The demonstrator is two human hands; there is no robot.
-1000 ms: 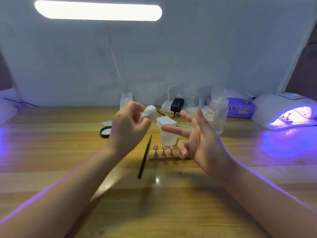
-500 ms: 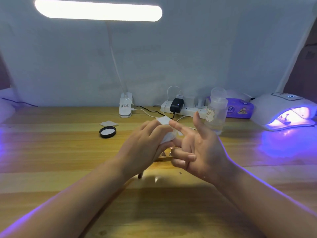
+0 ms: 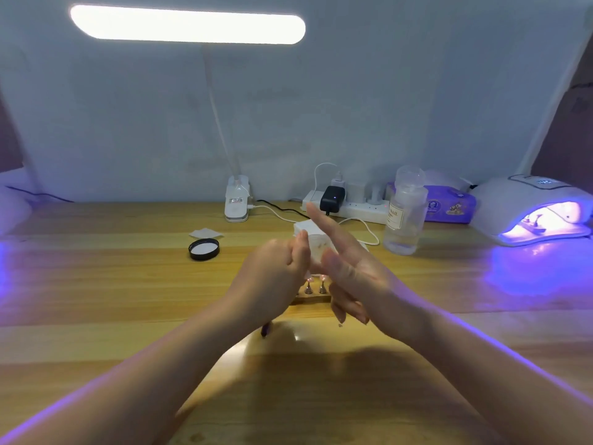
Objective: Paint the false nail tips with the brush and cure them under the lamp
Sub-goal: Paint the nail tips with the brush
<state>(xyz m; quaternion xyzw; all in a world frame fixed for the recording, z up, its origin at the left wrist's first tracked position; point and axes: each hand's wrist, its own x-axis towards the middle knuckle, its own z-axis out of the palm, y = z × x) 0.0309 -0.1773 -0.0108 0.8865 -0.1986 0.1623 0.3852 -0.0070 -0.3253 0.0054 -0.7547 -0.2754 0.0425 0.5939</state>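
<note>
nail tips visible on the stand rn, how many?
2 in plain view: one nail tip left, one nail tip right, upright on the wooden stand between the hands. More may be hidden behind the left hand.

Before you on the wooden desk (image 3: 96, 300): your left hand (image 3: 272, 281) pinches a white wipe (image 3: 316, 248) against your right hand (image 3: 356, 271), fingers extended. Below them, nail tips (image 3: 316, 284) on stands; brush (image 3: 266, 329) end; curing lamp (image 3: 532, 210) glowing violet, far right.

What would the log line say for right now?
left hand: wipes right finger with white pad | right hand: open, finger out | nail tips: on stand | brush: on table | lamp: lit
</note>
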